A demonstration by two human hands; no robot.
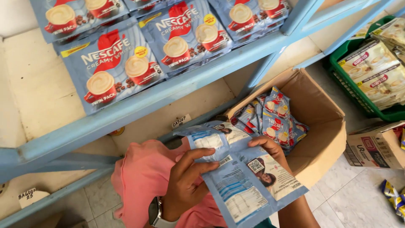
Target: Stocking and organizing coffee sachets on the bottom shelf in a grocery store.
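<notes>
Both my hands hold a light-blue strip of joined coffee sachets [242,173], its back side with printed tables facing me. My left hand [185,181], with a watch on the wrist, grips its left edge with the thumb across the front. My right hand [268,147] pinches the strip's upper right edge. Just behind it stands an open cardboard box [325,126] with more blue sachet packs [274,118] inside. Pink cloth [143,173] covers my lap below the left hand.
A blue-framed shelf [139,105] runs across the top, carrying several blue coffee packs [114,63]. A green basket [358,101] of beige sachet packs stands at the right. A smaller cardboard box [375,147] and loose sachets [394,196] lie on the tiled floor.
</notes>
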